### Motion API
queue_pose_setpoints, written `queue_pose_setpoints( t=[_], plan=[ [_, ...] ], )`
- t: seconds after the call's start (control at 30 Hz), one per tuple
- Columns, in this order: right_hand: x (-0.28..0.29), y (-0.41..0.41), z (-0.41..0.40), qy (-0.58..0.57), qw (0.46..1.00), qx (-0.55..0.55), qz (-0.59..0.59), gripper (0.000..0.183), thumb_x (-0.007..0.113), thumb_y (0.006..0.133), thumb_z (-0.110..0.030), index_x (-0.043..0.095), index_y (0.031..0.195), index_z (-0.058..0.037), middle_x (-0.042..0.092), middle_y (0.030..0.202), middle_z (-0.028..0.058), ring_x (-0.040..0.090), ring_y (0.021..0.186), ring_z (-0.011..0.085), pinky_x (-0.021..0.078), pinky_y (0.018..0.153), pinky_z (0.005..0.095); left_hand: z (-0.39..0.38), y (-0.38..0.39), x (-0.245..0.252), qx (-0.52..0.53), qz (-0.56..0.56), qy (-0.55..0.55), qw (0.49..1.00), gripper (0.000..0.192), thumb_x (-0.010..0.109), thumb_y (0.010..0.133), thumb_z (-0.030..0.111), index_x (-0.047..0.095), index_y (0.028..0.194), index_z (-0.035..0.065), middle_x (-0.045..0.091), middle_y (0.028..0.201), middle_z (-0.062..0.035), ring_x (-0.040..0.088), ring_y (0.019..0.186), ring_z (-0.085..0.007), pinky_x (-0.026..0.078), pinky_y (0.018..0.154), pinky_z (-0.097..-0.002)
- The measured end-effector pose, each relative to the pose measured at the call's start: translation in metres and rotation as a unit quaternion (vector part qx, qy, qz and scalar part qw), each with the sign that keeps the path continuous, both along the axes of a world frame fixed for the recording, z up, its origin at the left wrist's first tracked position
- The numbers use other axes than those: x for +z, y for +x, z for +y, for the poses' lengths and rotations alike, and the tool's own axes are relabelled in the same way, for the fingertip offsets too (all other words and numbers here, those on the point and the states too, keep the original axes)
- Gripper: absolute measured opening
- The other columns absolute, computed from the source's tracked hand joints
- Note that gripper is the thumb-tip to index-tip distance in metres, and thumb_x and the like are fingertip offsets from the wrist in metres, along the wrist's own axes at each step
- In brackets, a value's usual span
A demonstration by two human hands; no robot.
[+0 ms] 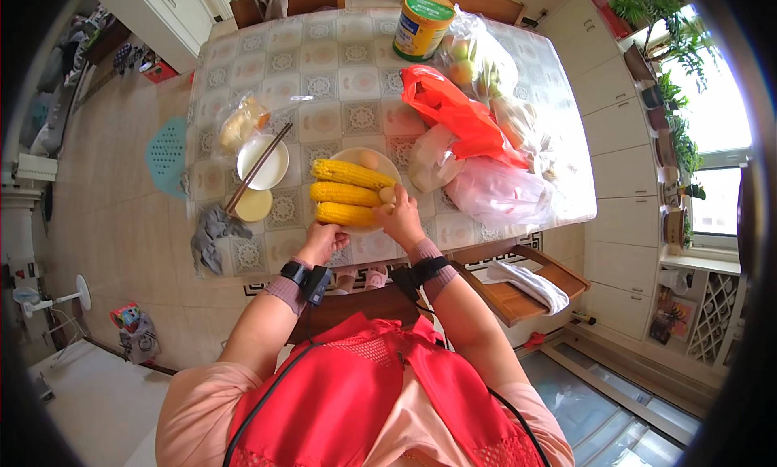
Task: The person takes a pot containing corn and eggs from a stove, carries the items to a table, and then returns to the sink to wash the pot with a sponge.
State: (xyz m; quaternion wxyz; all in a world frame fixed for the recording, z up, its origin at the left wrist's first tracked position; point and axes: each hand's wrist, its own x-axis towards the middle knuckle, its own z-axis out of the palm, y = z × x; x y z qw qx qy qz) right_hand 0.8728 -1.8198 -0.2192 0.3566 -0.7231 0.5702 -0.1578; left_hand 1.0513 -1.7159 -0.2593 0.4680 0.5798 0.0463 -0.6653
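Before me on the table is a pale round plate (396, 167) with corn cobs lying side by side, among them a middle cob (343, 193). One egg (369, 158) sits at the plate's far side, and more lie at the right ends of the cobs. My right hand (402, 217) reaches over the right rim, thumb and index finger around an egg (386, 208); another egg (386, 194) touches it. At the near left rim my left hand (323, 242) has its fingers curled beside the lowest cob; whether it grips the plate is hidden.
Left of the plate stand a white bowl (271, 171) with chopsticks (260, 166) across it, a yellowish round item (254, 206), a grey cloth (213, 233) and bagged bread (240, 127). On the right lie a red plastic bag (455, 115), a pink bag (498, 191) and a tub (424, 27).
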Motion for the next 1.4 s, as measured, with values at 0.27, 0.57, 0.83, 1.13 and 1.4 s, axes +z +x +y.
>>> queue_pose_setpoints(
  t=[0.27, 0.57, 0.83, 1.13, 1.4],
  plan=[
    [0.014, -0.002, 0.002, 0.074, 0.996, 0.018, 0.043, 0.078, 0.063, 0.076, -0.021, 0.027, 0.143, -0.0018, 0.050, 0.113, 0.0350, 0.055, 0.101, 0.0480, 0.0487, 0.089, 0.0458, 0.000, 0.002, 0.007, -0.025, -0.017, -0.009, 1.000, 0.023, 0.051, 0.089, 0.001, 0.057, 0.111, 0.0042, 0.065, 0.093, -0.0083, 0.064, 0.073, -0.0199, 0.056, 0.066, -0.0364],
    [0.017, -0.016, 0.001, 0.046, 0.997, 0.064, -0.018, 0.097, 0.075, 0.068, -0.015, 0.020, 0.146, -0.0025, 0.047, 0.120, 0.0311, 0.053, 0.108, 0.0454, 0.0458, 0.096, 0.0421, 0.000, 0.000, 0.013, -0.023, -0.012, -0.021, 0.999, 0.020, 0.052, 0.087, 0.001, 0.057, 0.106, 0.0053, 0.064, 0.088, -0.0081, 0.063, 0.067, -0.0184, 0.057, 0.061, -0.0348],
    [0.018, -0.019, 0.012, 0.003, 0.998, 0.038, -0.053, 0.097, 0.077, 0.065, -0.012, 0.023, 0.144, -0.0008, 0.051, 0.114, 0.0307, 0.055, 0.104, 0.0454, 0.0478, 0.092, 0.0435, -0.001, 0.003, 0.026, 0.074, -0.290, -0.096, 0.949, 0.038, 0.077, 0.077, 0.015, 0.054, 0.103, 0.0012, 0.059, 0.093, -0.0047, 0.057, 0.082, -0.0139, 0.049, 0.070, -0.0283],
    [0.009, -0.013, 0.014, -0.020, 0.999, 0.031, -0.021, 0.087, 0.074, 0.068, -0.011, 0.027, 0.140, 0.0015, 0.052, 0.116, 0.0307, 0.056, 0.102, 0.0456, 0.0488, 0.088, 0.0446, -0.007, 0.026, 0.041, 0.017, -0.294, -0.111, 0.949, 0.034, 0.079, 0.077, 0.014, 0.052, 0.094, 0.0057, 0.052, 0.084, -0.0004, 0.051, 0.074, -0.0086, 0.044, 0.062, -0.0228],
    [0.025, -0.011, 0.011, 0.065, 0.997, 0.008, -0.048, 0.075, 0.075, 0.069, -0.013, 0.035, 0.131, 0.0024, 0.056, 0.111, 0.0287, 0.055, 0.105, 0.0439, 0.0480, 0.089, 0.0444, -0.005, 0.064, 0.035, -0.071, -0.297, -0.147, 0.941, 0.042, 0.080, 0.074, 0.010, 0.054, 0.106, 0.0029, 0.055, 0.094, -0.0015, 0.051, 0.080, -0.0101, 0.045, 0.070, -0.0238]
  ],
)
